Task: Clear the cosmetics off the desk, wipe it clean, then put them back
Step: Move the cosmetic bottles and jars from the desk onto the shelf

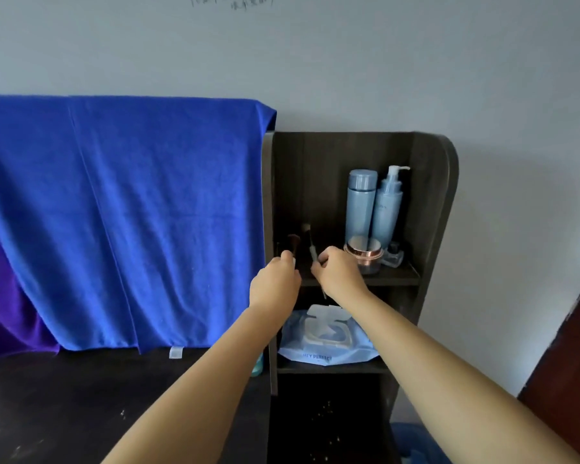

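Observation:
A dark wooden shelf unit (pixel 432 202) stands at the desk's right end. On its upper shelf stand two pale blue bottles (pixel 360 204), one with a white pump (pixel 387 209), a rose-gold jar (pixel 364 251) and a small clear glass bottle (pixel 393 257). My left hand (pixel 275 279) pinches the handle of a makeup brush with a brown head (pixel 293 242) at the shelf's left side. My right hand (pixel 339 274) grips a thin brush with a pale tip (pixel 310 242), held upright. A blue wet-wipe pack (pixel 327 339) lies on the lower shelf.
A blue towel (pixel 124 216) hangs over the desk's back panel, with a purple cloth (pixel 4 309) at its left. The dark desk top (pixel 81 403) shows pale specks. A teal bottle (pixel 258 365) peeks out beside the shelf unit. A dark brown door edge (pixel 570 373) is at right.

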Action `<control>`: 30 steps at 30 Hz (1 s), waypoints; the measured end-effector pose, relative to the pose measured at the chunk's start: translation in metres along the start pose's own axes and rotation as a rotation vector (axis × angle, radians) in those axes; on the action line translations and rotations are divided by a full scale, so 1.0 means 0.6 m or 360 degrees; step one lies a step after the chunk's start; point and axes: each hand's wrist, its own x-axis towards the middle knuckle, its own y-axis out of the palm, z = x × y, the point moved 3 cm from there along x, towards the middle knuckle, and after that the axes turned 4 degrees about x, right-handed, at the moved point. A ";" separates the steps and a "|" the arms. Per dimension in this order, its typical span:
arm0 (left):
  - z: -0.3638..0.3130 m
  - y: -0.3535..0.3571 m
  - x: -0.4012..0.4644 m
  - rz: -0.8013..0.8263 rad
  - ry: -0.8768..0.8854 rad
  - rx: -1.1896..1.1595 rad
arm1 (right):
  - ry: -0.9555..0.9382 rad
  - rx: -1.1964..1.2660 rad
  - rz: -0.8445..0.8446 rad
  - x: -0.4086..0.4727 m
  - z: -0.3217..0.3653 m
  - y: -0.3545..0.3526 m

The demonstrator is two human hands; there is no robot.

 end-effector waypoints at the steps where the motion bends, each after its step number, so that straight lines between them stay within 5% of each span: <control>1: -0.003 0.000 0.006 0.0043 0.0018 0.0153 | 0.0008 -0.0060 0.0020 0.008 0.005 0.006; 5: -0.008 -0.001 0.019 0.0153 0.0085 0.0577 | 0.0030 -0.0307 0.0131 0.029 0.022 0.034; 10: 0.014 -0.006 0.026 0.0143 0.0081 0.0670 | -0.0066 -0.0488 0.0141 0.038 0.022 0.057; 18: 0.093 -0.026 -0.033 -0.0453 0.0345 -0.0091 | -0.0273 0.0064 -0.0075 0.016 0.006 0.037; 22: 0.212 0.024 -0.068 -0.0188 -0.0102 -0.0220 | -0.0661 0.0506 -0.0368 -0.078 -0.009 0.043; 26: 0.309 0.107 -0.110 0.0097 -0.0358 -0.0182 | -0.0626 0.0454 0.0001 -0.150 -0.056 0.168; 30: 0.379 0.205 -0.135 0.0340 -0.0490 -0.0242 | -0.0188 0.0089 0.0534 -0.159 -0.124 0.341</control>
